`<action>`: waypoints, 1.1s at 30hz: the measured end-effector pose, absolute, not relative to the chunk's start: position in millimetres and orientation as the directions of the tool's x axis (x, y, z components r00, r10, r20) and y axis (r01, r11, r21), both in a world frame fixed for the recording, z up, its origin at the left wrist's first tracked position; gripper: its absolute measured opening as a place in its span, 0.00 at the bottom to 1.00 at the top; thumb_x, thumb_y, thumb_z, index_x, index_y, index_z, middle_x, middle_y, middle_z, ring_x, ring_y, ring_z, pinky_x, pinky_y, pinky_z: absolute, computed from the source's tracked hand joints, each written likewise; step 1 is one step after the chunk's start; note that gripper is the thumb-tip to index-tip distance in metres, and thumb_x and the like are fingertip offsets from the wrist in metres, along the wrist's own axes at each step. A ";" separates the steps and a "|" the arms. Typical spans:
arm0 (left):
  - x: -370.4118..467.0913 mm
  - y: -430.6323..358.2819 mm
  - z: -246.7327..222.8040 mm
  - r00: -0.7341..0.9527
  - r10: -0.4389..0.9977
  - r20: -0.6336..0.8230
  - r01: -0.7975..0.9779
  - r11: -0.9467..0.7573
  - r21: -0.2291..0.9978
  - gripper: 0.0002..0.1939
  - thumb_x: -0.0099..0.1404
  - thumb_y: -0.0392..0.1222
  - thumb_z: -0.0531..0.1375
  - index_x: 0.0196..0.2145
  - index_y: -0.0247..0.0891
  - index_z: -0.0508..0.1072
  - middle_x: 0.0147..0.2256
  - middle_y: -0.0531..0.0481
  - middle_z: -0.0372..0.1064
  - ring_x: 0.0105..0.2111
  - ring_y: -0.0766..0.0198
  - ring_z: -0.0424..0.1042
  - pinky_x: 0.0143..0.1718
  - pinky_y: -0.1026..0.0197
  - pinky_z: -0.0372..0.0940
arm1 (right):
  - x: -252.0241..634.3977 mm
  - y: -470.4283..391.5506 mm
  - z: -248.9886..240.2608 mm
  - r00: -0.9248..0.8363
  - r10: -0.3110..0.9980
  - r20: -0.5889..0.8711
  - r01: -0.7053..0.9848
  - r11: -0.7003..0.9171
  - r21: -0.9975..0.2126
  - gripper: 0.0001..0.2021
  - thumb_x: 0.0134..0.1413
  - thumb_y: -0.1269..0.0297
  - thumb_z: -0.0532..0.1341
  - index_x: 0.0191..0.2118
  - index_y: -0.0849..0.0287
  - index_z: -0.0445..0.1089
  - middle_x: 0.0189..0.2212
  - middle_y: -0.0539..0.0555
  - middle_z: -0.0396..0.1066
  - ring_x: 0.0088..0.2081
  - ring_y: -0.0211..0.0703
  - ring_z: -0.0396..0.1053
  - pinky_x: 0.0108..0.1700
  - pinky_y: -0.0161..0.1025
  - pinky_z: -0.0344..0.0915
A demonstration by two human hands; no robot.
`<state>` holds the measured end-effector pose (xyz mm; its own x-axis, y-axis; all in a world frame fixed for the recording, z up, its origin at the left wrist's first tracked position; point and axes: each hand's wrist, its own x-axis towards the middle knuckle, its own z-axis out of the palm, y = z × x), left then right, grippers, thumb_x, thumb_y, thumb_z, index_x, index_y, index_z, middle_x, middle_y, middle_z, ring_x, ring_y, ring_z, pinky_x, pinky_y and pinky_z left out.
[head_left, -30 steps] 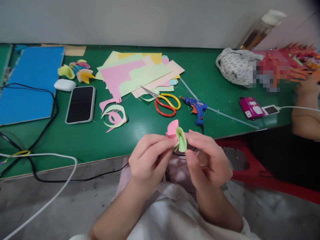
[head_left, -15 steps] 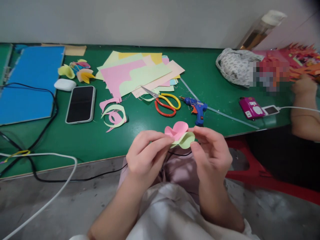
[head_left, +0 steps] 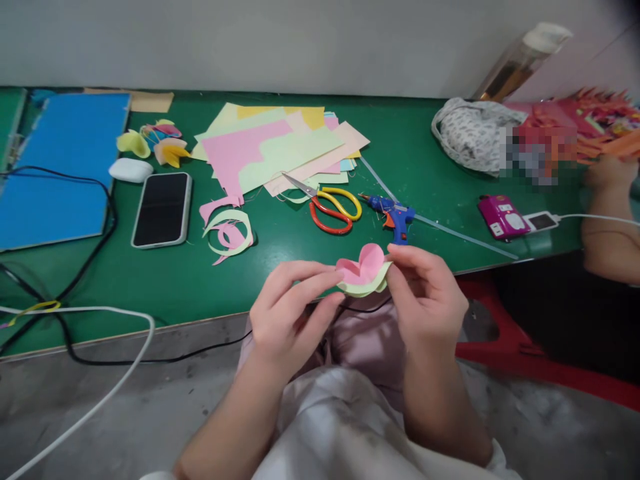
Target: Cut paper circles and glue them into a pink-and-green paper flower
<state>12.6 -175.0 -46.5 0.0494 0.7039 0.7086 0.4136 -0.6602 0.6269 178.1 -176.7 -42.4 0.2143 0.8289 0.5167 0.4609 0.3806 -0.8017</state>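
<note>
A pink and light green paper flower [head_left: 364, 270] is held between my two hands, just above the table's front edge. Its folded pink petals stand up over the green layer. The fingers of my left hand [head_left: 295, 310] pinch its left side. On the right side, the thumb and fingers of my right hand [head_left: 427, 293] grip the green edge. Beyond the hands lie scissors [head_left: 337, 208] with red and yellow handles. Close to them rests a blue glue gun [head_left: 396, 215] with a long clear glue stick [head_left: 465, 237] behind it.
Coloured paper sheets [head_left: 280, 143] are heaped at the back, with cut scraps [head_left: 229, 233] nearer. On the left are a phone [head_left: 163, 210], a white case [head_left: 131, 171], paper petals [head_left: 167, 148], a blue board [head_left: 60, 167] and cables. A co-worker's arm [head_left: 613, 213] is at far right.
The flower has been turned, so its green layer now lies flatter beneath the upright pink petals. My right fingers have closed on the right edge; the left hand shifted slightly.
</note>
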 end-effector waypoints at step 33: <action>24.6 -171.3 -52.9 -0.021 0.978 0.207 0.100 -0.204 0.974 0.19 0.61 0.35 0.61 0.50 0.39 0.71 0.30 0.52 0.71 0.28 0.71 0.70 0.32 0.69 0.69 | 183.2 -172.9 -41.6 -0.361 0.747 0.559 0.558 0.653 -0.512 0.29 0.51 0.60 0.67 0.58 0.48 0.60 0.52 0.55 0.67 0.62 0.56 0.56 0.60 0.59 0.60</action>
